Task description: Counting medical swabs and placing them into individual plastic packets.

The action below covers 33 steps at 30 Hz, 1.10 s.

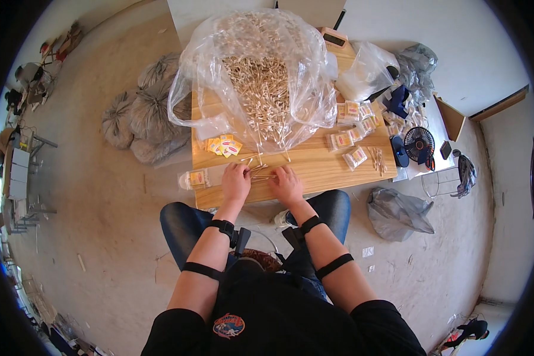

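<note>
Near the front edge of the wooden table point(332, 164), both of my hands are closed on a small bunch of cotton swabs point(260, 175) with wooden sticks. My left hand point(237, 182) pinches one end of the bunch, and my right hand point(286, 186) grips the other. A few loose swabs lie just beyond my fingers. Beside my left hand is a clear plastic packet point(197, 178) with a yellow-and-white label. Several small label cards point(224, 145) lie behind it. A large open plastic bag point(184, 89) heaped with swabs point(258, 89) fills the table's far side.
Filled swab packets point(356, 157) and a row of loose swabs point(378, 159) lie at the right. Farther right stand a small black fan point(419, 144) and a white bag point(368, 71). Stuffed sacks point(154, 113) rest left of the table; a grey bag point(399, 213) sits on the floor.
</note>
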### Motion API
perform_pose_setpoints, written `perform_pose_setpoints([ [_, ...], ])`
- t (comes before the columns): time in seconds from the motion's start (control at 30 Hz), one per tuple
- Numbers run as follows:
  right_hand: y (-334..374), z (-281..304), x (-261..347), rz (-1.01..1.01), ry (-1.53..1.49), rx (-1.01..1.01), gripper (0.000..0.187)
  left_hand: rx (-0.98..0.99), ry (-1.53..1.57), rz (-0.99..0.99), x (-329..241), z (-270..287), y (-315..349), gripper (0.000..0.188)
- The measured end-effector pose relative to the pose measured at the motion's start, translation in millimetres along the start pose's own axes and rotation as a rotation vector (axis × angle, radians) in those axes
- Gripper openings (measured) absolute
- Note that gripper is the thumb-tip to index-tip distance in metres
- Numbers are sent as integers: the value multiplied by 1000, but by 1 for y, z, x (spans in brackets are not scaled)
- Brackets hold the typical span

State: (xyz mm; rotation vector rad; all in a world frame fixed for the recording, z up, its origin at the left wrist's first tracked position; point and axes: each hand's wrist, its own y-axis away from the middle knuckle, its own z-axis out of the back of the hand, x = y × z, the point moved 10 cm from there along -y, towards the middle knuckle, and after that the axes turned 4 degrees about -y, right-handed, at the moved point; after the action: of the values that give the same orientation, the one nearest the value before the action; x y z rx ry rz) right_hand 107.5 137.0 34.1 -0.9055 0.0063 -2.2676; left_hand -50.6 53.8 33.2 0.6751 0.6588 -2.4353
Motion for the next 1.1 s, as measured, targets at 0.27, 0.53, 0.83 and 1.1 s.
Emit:
perform_pose_setpoints([
  [0.27, 2, -13, 12, 33, -109, 36, 19, 128, 39, -46, 6, -15, 0, 7],
  [0.53, -1, -21, -11, -53, -255, 88, 17, 197, -2, -62, -4, -19, -3, 7],
  [0.83, -17, -16, -10, -112, -179, 80, 11, 249, 77, -33, 6, -24, -1, 6],
  [1.1, -26, -20, -23, -166, -151, 97, 12, 218, 62, -39, 2, -21, -1, 8],
])
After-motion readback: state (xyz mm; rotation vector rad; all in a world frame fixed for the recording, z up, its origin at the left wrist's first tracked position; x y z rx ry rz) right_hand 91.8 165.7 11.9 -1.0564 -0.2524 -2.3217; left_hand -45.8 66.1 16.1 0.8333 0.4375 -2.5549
